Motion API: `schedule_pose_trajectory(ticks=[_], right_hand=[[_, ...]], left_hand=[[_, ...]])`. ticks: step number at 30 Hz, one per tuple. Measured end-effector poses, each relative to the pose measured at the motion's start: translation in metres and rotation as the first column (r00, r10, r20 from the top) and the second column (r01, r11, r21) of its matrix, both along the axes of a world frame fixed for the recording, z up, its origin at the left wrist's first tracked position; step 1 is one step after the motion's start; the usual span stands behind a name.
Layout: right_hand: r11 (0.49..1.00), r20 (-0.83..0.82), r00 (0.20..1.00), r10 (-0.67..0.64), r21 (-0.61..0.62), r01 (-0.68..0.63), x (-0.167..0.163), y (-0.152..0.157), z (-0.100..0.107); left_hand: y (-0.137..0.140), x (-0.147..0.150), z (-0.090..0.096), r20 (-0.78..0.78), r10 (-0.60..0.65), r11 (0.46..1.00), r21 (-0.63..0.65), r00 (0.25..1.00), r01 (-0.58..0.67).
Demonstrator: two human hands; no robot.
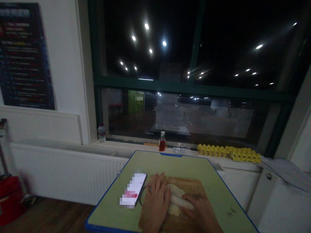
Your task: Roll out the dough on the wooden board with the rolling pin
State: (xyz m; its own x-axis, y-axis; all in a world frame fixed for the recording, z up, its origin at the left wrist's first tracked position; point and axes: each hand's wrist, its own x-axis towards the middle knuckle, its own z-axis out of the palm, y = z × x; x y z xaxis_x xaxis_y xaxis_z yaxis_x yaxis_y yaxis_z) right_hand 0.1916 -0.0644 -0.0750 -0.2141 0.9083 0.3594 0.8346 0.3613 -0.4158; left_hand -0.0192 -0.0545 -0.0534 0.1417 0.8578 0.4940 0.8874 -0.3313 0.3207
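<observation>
A flat, pale sheet of dough point(175, 212) lies on a wooden board point(194, 183) at the near side of the table. Across the dough rests a short white rolling pin point(181, 202). My right hand point(198, 207) has its fingers curled round the pin's right end. Toward the pin's left end, my left hand point(157, 200) lies flat with fingers stretched forward, over the left part of the dough and board. It hides the pin's left tip, so I cannot tell whether the palm presses on it.
The board sits on a green folding table point(150, 161) with a blue edge. Left of my left hand is a lit phone point(134, 189). On the windowsill are a red-filled bottle point(162, 142), a clear bottle point(101, 133) and yellow egg trays point(228, 152). A white radiator point(73, 174) runs below.
</observation>
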Motion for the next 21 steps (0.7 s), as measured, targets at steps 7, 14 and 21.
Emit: schedule_pose_trajectory(ticks=[7,14,21], right_hand=[[0.998,0.034,0.999,0.009,0.064,-0.011,0.010,0.008,0.009],[0.983,0.256,0.960,-0.112,0.169,0.070,-0.014,0.029,0.005],[0.957,0.138,0.954,-0.268,0.153,0.247,-0.027,0.040,-0.006]], left_hand=[[0.001,0.005,0.000,-0.047,-0.010,0.998,-0.068,0.999,0.006],[-0.003,0.006,0.001,-0.059,-0.047,0.997,-0.065,0.997,0.043],[0.020,-0.006,0.005,-0.116,-0.031,0.987,-0.159,0.993,0.013]])
